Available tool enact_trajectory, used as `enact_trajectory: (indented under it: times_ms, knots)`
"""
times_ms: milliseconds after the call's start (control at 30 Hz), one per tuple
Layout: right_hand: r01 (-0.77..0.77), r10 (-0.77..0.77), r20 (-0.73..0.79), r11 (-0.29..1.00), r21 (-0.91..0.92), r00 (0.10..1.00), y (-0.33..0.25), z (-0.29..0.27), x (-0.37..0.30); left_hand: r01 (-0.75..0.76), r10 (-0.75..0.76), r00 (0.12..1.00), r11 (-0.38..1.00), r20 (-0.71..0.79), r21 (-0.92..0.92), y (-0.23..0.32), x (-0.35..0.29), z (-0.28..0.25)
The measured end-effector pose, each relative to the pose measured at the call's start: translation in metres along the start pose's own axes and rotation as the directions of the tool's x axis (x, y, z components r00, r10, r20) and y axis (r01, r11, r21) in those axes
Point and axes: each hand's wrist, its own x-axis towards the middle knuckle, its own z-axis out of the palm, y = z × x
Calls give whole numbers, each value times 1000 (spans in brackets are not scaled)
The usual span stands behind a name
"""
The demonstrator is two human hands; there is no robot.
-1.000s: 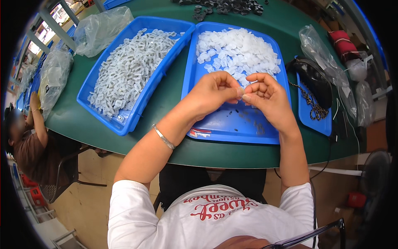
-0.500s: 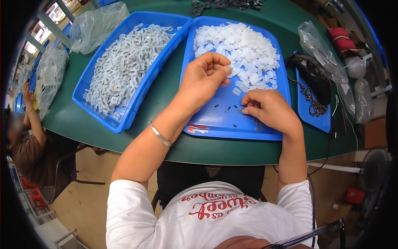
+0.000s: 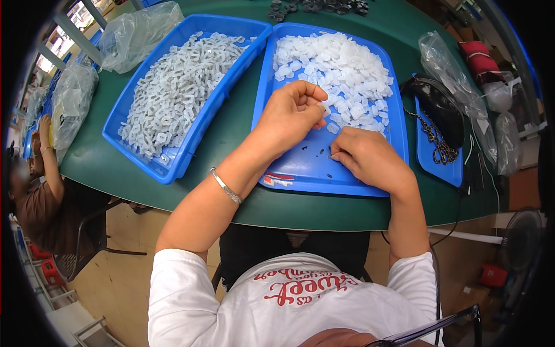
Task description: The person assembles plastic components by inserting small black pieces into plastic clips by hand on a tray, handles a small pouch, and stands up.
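My left hand (image 3: 293, 113) is over the middle of a shallow blue tray (image 3: 300, 169), thumb and fingertips pinched on a small pale plastic piece (image 3: 326, 109). Closer to me on the right, my right hand (image 3: 370, 157) hovers low over the tray's near part, fingertips pressed together. What those fingertips hold, if anything, is hidden. Beyond both hands lies a heap of white translucent plastic pieces (image 3: 341, 66) in the same tray. A few tiny dark bits (image 3: 321, 152) are scattered on its surface beside my right hand.
At left a deeper blue bin (image 3: 199, 130) holds a pile of greyish clear plastic parts (image 3: 173, 92). A black bag with a chain (image 3: 436, 107) rests on a small blue tray to the right. Clear plastic bags (image 3: 136, 34) and dark parts (image 3: 318, 6) lie farther off. Another person (image 3: 46, 202) sits at left.
My right hand has drawn its fingertips closer together, moving slightly left. The left hand has shifted a little right and toward me, still pinching.
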Motion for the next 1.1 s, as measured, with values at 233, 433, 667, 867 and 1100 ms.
enact_trajectory:
  times_ms: [233, 433, 667, 867, 1100]
  knots:
    - [18, -18, -14, 1000, 1, 1000, -1, 1, 2, -4, 4, 1000, 999, -5, 32, -2, 0, -1]
    - [52, -53, -20, 998, -29, 998, -1, 2, 1, 29, -30, 999, 999, 28, 41, -3, 0, 0]
    - [58, -59, -14, 998, -29, 998, -8, 0, 3, 38, -47, 993, 996, 105, 87, -9, 0, -2]
    - [55, -55, 7, 998, -6, 998, -10, 5, 3, 44, -53, 992, 996, 116, 84, -6, 0, -2]
    - [20, -4, -150, 994, 109, 989, -7, -2, 5, 56, -61, 992, 997, 107, 51, 0, 0, -3]
